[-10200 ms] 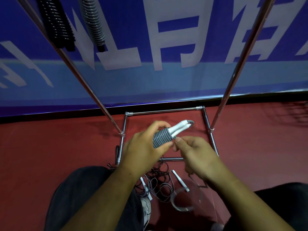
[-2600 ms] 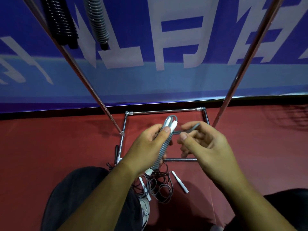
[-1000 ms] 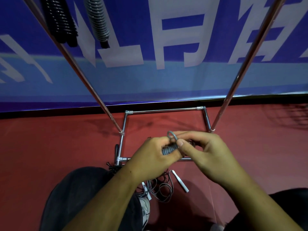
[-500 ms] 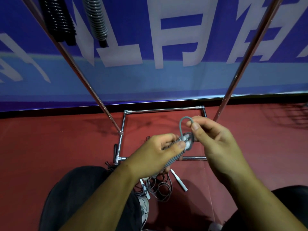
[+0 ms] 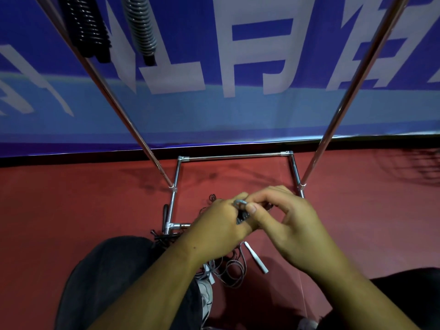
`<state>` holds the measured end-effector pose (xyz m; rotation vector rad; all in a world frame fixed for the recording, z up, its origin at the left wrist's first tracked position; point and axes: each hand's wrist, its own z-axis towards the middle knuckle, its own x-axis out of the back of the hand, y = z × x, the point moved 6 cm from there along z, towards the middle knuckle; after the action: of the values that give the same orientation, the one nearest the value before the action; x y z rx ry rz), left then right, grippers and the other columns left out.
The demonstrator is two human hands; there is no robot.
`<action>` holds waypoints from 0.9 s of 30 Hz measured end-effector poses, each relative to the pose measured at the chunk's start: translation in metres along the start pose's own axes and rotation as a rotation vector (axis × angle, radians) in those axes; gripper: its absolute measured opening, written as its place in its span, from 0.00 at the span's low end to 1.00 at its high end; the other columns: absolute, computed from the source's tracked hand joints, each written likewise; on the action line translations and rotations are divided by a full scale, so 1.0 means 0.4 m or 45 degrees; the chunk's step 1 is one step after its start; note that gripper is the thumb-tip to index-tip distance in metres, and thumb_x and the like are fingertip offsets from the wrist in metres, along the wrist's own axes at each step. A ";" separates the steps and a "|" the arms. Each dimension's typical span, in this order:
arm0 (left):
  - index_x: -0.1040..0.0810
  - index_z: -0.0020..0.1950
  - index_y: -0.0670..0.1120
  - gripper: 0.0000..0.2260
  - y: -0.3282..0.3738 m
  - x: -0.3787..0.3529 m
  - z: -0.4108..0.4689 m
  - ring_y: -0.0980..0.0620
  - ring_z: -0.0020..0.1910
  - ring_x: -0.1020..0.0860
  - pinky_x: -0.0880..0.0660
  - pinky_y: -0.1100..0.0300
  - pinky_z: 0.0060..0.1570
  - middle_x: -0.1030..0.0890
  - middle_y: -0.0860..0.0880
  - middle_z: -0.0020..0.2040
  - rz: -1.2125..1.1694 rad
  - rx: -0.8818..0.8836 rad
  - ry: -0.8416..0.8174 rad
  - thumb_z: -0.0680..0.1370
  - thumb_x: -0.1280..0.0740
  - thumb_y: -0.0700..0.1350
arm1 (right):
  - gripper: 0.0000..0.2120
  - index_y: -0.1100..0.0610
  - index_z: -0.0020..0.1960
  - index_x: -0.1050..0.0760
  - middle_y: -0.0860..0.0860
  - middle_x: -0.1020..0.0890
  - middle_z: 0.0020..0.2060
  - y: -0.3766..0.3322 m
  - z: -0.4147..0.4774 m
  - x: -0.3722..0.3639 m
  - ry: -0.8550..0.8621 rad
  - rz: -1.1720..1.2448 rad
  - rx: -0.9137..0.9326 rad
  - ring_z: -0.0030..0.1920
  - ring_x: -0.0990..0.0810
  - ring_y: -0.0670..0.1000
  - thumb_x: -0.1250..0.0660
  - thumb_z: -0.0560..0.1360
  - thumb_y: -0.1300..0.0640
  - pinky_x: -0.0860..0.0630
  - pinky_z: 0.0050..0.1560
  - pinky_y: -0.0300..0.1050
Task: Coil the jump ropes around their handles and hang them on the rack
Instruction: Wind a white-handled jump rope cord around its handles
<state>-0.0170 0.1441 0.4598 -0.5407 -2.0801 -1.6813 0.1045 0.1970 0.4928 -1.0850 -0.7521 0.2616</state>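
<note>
Half a second ago the right hand (image 5: 295,225) was lifting a loose grey loop clear above the bundle; now that loop (image 5: 240,203) is sitting low and small, pinched between the right thumb and forefinger just in front of the rack base (image 5: 234,157). That suggests the free end is being tucked or cinched, so this rope is probably close to ready for hanging. The left hand (image 5: 219,228) is closing fully around the coiled jump rope (image 5: 241,216), hiding nearly all of it; only a sliver of dark grey winding is showing between the two hands. Both hands are touching each other, held above the red floor (image 5: 71,210). Nearer the person than the rack base, an uncoiled rope (image 5: 229,267) with a white handle (image 5: 256,258) is lying in a tangle. High above the base, a black coil (image 5: 87,22) and a grey coil (image 5: 141,25) are hanging already.
</note>
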 end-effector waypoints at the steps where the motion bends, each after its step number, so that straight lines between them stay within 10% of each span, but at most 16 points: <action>1: 0.20 0.54 0.59 0.08 0.001 0.002 -0.001 0.58 0.43 0.19 0.21 0.53 0.45 0.17 0.60 0.46 0.004 -0.010 0.037 0.79 0.36 0.58 | 0.05 0.45 0.49 0.18 0.41 0.18 0.42 0.001 -0.001 -0.005 -0.003 0.025 -0.014 0.49 0.22 0.51 0.31 0.78 0.54 0.27 0.50 0.43; 7: 0.22 0.50 0.54 0.07 0.017 0.019 0.006 0.53 0.29 0.28 0.27 0.50 0.35 0.20 0.46 0.36 -0.162 0.029 0.271 0.82 0.34 0.56 | 0.14 0.43 0.59 0.18 0.45 0.18 0.56 0.056 -0.015 0.040 0.461 0.460 -0.386 0.57 0.19 0.48 0.33 0.75 0.50 0.25 0.59 0.43; 15: 0.22 0.55 0.54 0.06 0.063 -0.029 -0.002 0.55 0.37 0.21 0.21 0.48 0.42 0.19 0.56 0.39 -0.357 -0.072 0.265 0.82 0.36 0.53 | 0.29 0.47 0.62 0.19 0.53 0.15 0.58 0.074 -0.059 -0.115 0.070 1.480 -1.020 0.57 0.16 0.52 0.48 0.77 0.32 0.19 0.51 0.52; 22: 0.20 0.60 0.55 0.16 0.084 -0.034 0.004 0.60 0.61 0.30 0.35 0.57 0.65 0.24 0.64 0.57 0.116 -0.153 0.505 0.79 0.41 0.59 | 0.29 0.50 0.61 0.17 0.56 0.14 0.58 0.100 -0.043 -0.082 0.219 1.304 -0.806 0.58 0.15 0.53 0.46 0.76 0.34 0.23 0.59 0.54; 27: 0.20 0.45 0.59 0.15 0.067 -0.036 0.027 0.56 0.58 0.27 0.29 0.46 0.64 0.24 0.66 0.56 -0.082 -0.012 0.454 0.79 0.43 0.63 | 0.29 0.53 0.62 0.20 0.53 0.15 0.57 0.123 -0.042 -0.052 0.393 0.922 -0.669 0.61 0.17 0.54 0.41 0.79 0.32 0.25 0.67 0.59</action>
<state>0.0088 0.1592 0.4722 -0.1603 -1.8479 -1.6817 0.1084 0.1970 0.4368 -1.8353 -0.1156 0.5089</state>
